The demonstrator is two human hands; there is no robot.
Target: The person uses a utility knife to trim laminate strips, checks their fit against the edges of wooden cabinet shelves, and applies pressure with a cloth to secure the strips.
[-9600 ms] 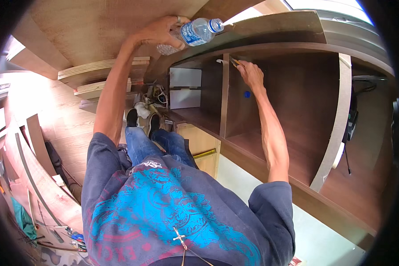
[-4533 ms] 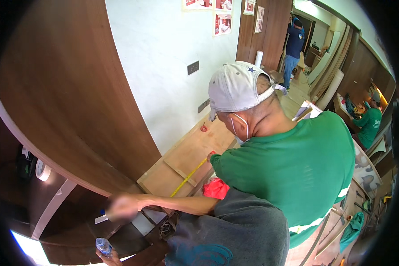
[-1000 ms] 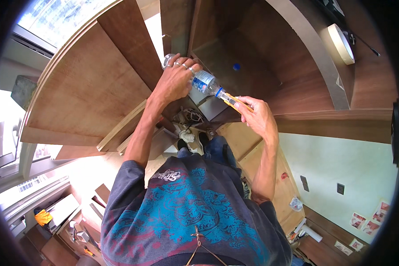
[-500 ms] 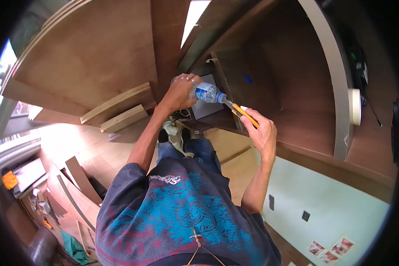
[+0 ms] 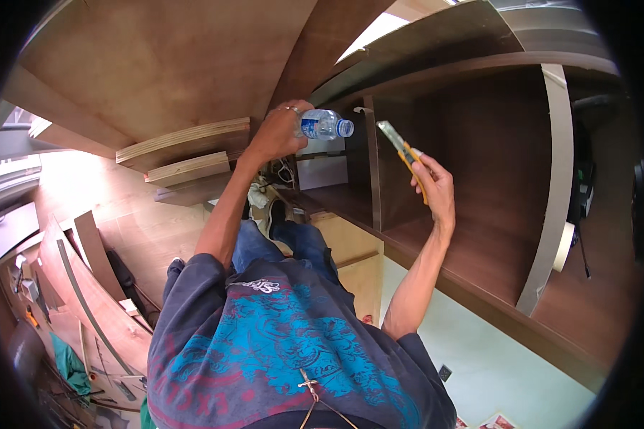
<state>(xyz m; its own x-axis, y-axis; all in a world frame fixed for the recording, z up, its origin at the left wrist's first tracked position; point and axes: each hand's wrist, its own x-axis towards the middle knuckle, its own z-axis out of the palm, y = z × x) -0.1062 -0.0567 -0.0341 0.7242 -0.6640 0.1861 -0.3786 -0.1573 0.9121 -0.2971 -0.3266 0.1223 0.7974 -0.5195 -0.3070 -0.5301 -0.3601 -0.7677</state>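
My left hand (image 5: 279, 134) is wrapped round a clear plastic bottle (image 5: 327, 124) with a blue label, tilted on its side so that its open mouth points right. In my right hand (image 5: 434, 187) is a utility knife (image 5: 408, 159) with an orange-yellow handle, its pale metal end pointing up and left. A gap lies between the knife's tip and the bottle's neck. Both hands are in front of a dark brown cabinet (image 5: 472, 171) with open compartments. Whether anything is inside the bottle cannot be made out.
Stacked plywood strips (image 5: 186, 146) lie left of my left forearm, under a large wooden panel (image 5: 164, 64). A cabinet divider (image 5: 544, 186) stands to the right, with a roll of tape (image 5: 564, 247) beside it. Boards (image 5: 86, 279) and tools lie at lower left.
The knife's tip has come away from the bottle's mouth, and my right hand has moved slightly right and up. My view has shifted toward the cabinet. The bottle is still in my left hand.
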